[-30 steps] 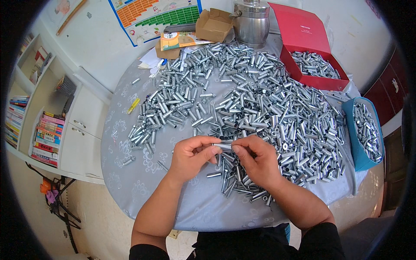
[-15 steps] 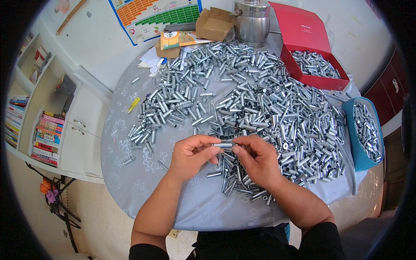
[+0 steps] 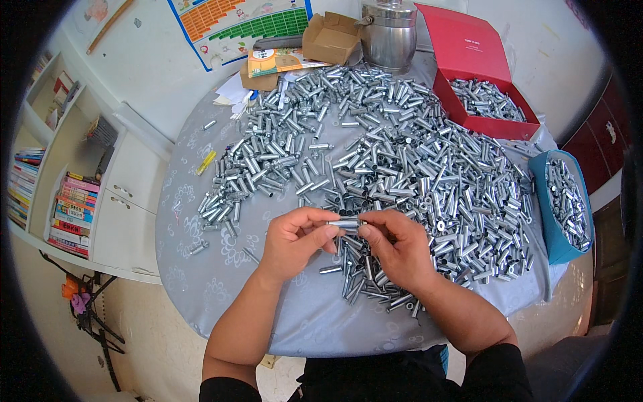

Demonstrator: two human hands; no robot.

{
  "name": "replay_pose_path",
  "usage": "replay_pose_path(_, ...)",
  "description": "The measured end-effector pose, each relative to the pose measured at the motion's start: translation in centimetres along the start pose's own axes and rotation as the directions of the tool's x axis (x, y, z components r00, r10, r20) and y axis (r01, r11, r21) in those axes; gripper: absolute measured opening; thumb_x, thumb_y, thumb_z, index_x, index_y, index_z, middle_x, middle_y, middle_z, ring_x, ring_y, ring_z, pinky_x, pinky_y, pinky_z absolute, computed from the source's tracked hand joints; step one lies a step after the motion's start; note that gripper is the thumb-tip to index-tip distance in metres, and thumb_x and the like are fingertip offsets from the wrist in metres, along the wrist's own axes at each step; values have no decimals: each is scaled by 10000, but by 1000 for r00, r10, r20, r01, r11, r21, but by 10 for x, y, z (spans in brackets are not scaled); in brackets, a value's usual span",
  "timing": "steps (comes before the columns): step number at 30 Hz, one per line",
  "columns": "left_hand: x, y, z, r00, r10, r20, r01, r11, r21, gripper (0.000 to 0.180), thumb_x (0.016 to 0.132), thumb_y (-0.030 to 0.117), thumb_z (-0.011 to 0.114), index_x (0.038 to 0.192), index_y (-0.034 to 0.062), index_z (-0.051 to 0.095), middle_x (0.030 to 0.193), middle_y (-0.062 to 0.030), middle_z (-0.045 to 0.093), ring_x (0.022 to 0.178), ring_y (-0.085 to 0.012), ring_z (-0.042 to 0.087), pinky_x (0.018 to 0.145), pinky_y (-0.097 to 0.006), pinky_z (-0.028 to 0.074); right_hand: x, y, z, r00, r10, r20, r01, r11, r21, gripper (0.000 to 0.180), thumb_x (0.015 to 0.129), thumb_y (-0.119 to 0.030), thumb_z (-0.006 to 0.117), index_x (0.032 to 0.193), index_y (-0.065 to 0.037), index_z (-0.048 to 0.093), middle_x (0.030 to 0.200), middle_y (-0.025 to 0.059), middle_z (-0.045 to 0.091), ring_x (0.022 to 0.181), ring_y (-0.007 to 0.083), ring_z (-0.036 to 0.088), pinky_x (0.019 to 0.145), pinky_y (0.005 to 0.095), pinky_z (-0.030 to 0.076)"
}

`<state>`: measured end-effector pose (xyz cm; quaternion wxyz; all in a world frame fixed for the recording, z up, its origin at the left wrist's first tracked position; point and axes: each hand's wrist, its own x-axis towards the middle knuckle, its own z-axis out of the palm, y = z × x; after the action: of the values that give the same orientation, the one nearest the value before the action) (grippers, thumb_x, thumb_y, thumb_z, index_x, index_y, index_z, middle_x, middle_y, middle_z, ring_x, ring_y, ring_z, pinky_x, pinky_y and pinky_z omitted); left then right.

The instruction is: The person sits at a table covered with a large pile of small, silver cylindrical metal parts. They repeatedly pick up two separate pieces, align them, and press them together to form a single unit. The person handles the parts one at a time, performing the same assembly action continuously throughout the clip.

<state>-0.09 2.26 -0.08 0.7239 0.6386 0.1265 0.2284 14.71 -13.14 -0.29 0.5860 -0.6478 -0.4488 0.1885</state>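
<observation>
A short silver metal tube (image 3: 346, 224) is pinched between the fingertips of both hands over the near part of a round table. My left hand (image 3: 295, 240) grips its left end and my right hand (image 3: 395, 244) grips its right end. Below and behind the hands spreads a big heap of the same silver tubes (image 3: 375, 154), covering most of the grey patterned tablecloth (image 3: 201, 254). A small cluster of tubes (image 3: 365, 278) lies directly under my right hand.
An open red box (image 3: 485, 100) with tubes stands at the back right. A blue tray (image 3: 562, 201) of tubes sits at the right edge. A steel pot (image 3: 390, 33), a cardboard box (image 3: 331, 37) and papers are at the back. White shelves with books (image 3: 70, 208) stand on the left.
The hands stay in the same place, still pinching the tube; only the fingers shift slightly around it.
</observation>
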Motion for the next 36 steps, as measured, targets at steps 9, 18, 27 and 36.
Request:
replay_pose_path(9, 0, 0, 0, 1000, -1, -5, 1, 1000, 3, 194, 908, 23, 640, 1098, -17, 642, 921, -122, 708, 705, -119, 655, 643, -243, 539, 1, -3, 2, 999, 10, -47, -8, 999, 49, 242, 866, -88, 705, 1098, -34, 658, 836, 80, 638, 595, 127, 572, 557, 246, 457)
replay_pose_path(18, 1, 1, 3, 998, -7, -65, 7, 1000, 3, 164, 902, 19, 633, 1060, -17, 653, 880, -118, 703, 664, -127, 647, 604, -242, 533, 0, 2, 0, 1000, 7, -21, -5, 998, 63, 361, 836, -31, 720, 1184, -35, 623, 1023, 79, 628, 617, 87, 576, 542, 229, 471)
replay_pose_path(27, 0, 0, 2, 1000, -1, -29, 3, 998, 58, 175, 899, 33, 649, 1066, -15, 668, 876, -105, 702, 671, -113, 642, 612, -226, 522, 2, -6, -2, 994, -112, 15, 112, 994, -9, 391, 818, -6, 721, 1194, -54, 624, 1113, 108, 587, 643, 99, 596, 545, 242, 493)
replay_pose_path(36, 2, 1, 2, 997, 3, -72, -2, 1000, 19, 175, 896, 38, 654, 1064, -9, 648, 883, -94, 697, 663, -113, 633, 598, -236, 512, 1, -5, 1, 997, -40, -66, 41, 999, 6, 312, 818, -3, 707, 1124, -34, 656, 948, 87, 641, 645, 129, 594, 554, 242, 478)
